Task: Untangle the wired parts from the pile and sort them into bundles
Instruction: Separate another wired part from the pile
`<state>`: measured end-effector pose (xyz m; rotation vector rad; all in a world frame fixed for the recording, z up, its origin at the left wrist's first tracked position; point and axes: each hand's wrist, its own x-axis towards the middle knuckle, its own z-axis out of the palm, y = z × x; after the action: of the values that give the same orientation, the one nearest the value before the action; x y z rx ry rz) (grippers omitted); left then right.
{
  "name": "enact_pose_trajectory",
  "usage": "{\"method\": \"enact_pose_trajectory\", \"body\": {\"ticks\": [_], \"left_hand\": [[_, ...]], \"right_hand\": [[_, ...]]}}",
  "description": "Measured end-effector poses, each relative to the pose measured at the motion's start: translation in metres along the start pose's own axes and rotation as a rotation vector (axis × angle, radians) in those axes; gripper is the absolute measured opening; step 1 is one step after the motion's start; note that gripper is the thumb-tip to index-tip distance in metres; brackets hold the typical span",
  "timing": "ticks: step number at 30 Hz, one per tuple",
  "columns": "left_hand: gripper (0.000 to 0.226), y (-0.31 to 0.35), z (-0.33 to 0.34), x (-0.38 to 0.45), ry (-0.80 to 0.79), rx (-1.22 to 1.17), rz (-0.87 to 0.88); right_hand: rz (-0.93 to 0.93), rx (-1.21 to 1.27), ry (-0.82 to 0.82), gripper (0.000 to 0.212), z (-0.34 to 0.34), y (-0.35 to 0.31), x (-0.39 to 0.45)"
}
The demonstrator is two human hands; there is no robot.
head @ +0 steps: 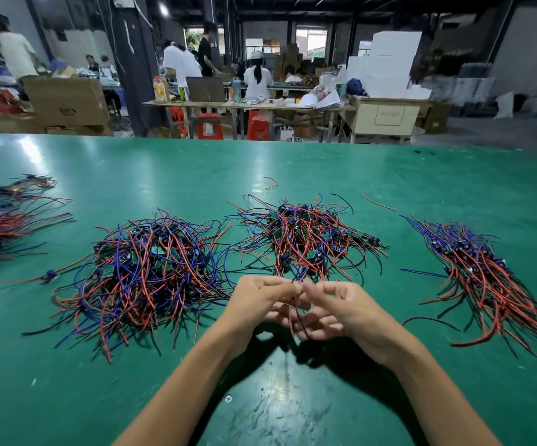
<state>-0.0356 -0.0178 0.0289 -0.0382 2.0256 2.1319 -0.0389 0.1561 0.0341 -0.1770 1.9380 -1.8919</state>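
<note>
Two tangled piles of wired parts lie on the green table (293, 413): a large pile (145, 272) at the left centre and a smaller pile (305, 239) straight ahead, both with red, blue and black leads and small green boards. My left hand (257, 300) and my right hand (351, 313) meet just in front of the smaller pile. Both pinch thin red and black wires (294, 320) that hang down between them. What the wires lead to is hidden by my fingers.
A combed-out bundle (482, 275) lies at the right, and another bundle (0, 217) at the far left edge. One loose part (48, 275) sits left of the big pile. Stray red wire bits (378, 201) lie farther back. People work at benches beyond the table.
</note>
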Motion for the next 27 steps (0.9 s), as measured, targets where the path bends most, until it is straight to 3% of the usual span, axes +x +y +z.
{"method": "enact_pose_trajectory", "body": {"ticks": [3,6,9,12,17,23,27], "left_hand": [[0.013,0.004,-0.002,-0.002,-0.036,0.009,0.095],[0.013,0.005,-0.004,-0.004,-0.117,0.091,0.181],[0.014,0.004,-0.002,-0.007,-0.194,0.119,0.202],[0.015,0.003,-0.001,-0.006,-0.095,0.128,0.232],[0.015,-0.001,0.000,-0.002,-0.014,0.192,0.282],[0.009,-0.002,-0.001,0.000,0.080,0.223,0.312],[0.016,-0.002,-0.003,0.002,0.191,0.230,0.373]], "right_hand": [[0.006,-0.009,0.282,0.061,-0.002,0.004,0.009],[-0.040,0.130,0.254,0.063,-0.001,0.003,0.012],[-0.117,0.164,0.219,0.042,-0.003,0.002,0.010],[-0.129,0.225,0.194,0.030,-0.008,-0.001,0.007],[-0.119,0.310,0.226,0.050,-0.009,-0.005,0.008],[-0.170,0.302,0.251,0.023,-0.014,-0.005,0.006],[-0.188,0.311,0.213,0.023,-0.015,-0.006,0.004]]}}
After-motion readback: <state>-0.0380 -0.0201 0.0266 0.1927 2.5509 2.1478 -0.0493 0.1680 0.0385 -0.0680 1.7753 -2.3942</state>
